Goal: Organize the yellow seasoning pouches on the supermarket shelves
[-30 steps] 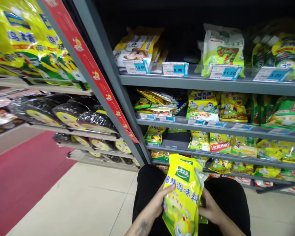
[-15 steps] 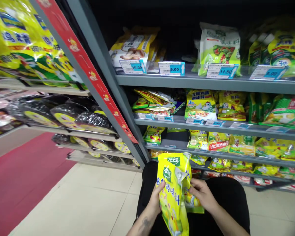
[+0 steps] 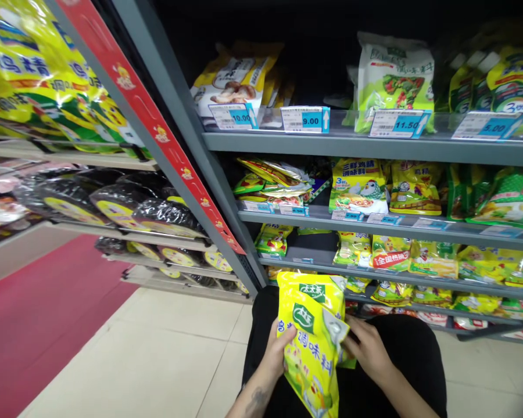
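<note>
Two yellow-and-green seasoning packets overlap above my dark-clothed lap. The front seasoning packet (image 3: 307, 360) is tilted, with a green logo, blue lettering and a cartoon chicken; it covers much of the rear seasoning packet (image 3: 303, 284). My left hand (image 3: 276, 351) closes on the left edge of the front packet, thumb over its face. At the right edges of the packets, my right hand (image 3: 366, 348) has its fingers closed on the rear packet. Those fingertips are partly hidden behind the front packet's corner.
A grey shelf unit (image 3: 366, 146) rises ahead, with several seasoning bags and price tags on its levels. On the left, a lighter shelf (image 3: 70, 157) holds large yellow bags and dark plastic-wrapped packs. A red strip (image 3: 152, 122) runs down the post between them.
The front packet has flattened and turned to face me more, so its logo and lettering show better. More of the rear packet is now covered. My right hand has shifted slightly right.
</note>
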Motion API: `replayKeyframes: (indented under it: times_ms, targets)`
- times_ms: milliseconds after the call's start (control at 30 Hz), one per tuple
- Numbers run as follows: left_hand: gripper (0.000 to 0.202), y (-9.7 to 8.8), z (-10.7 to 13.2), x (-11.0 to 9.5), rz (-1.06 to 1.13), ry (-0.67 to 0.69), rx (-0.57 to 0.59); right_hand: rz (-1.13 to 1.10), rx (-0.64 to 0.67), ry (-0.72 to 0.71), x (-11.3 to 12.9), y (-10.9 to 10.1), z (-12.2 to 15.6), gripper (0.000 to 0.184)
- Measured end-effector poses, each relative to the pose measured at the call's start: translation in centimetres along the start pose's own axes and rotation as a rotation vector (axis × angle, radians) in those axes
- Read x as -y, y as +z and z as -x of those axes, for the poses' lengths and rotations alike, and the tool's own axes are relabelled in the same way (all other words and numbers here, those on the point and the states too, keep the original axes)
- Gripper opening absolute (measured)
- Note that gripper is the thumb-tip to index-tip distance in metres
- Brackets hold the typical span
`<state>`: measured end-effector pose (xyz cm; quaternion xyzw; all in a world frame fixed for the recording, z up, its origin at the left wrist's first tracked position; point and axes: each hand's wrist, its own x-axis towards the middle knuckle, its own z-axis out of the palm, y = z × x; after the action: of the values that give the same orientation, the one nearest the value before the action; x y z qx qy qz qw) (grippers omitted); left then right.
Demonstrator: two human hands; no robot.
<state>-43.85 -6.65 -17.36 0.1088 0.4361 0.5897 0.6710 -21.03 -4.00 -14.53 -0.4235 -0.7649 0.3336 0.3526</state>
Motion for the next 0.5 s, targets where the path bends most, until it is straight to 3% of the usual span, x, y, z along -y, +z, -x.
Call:
replayKeyframes:
  times_ms: [133, 333, 433, 500]
  targets:
    - [0.077, -0.7, 0.1, 0.4, -0.123, 0.097, -0.068, -0.005, 0.091, 0.066, -0.9, 0.6, 1.5, 0.021]
    - [0.069, -0.6, 0.1, 1.1, -0.159, 0.182, -0.043, -0.541, -0.108, 0.394, -1.5, 2.0, 1.2, 0.031]
    - [0.062, -0.6, 0.2, 0.7, -0.154, 0.142, -0.052, -0.599, -0.023, 0.393, -1.7, 1.5, 0.0, 0.035]
    - [0.064, -0.8, 0.3, 0.3, -0.147, 0.131, -0.121, -0.519, 0.08, 0.324, -1.5, 0.9, -0.7, 0.023]
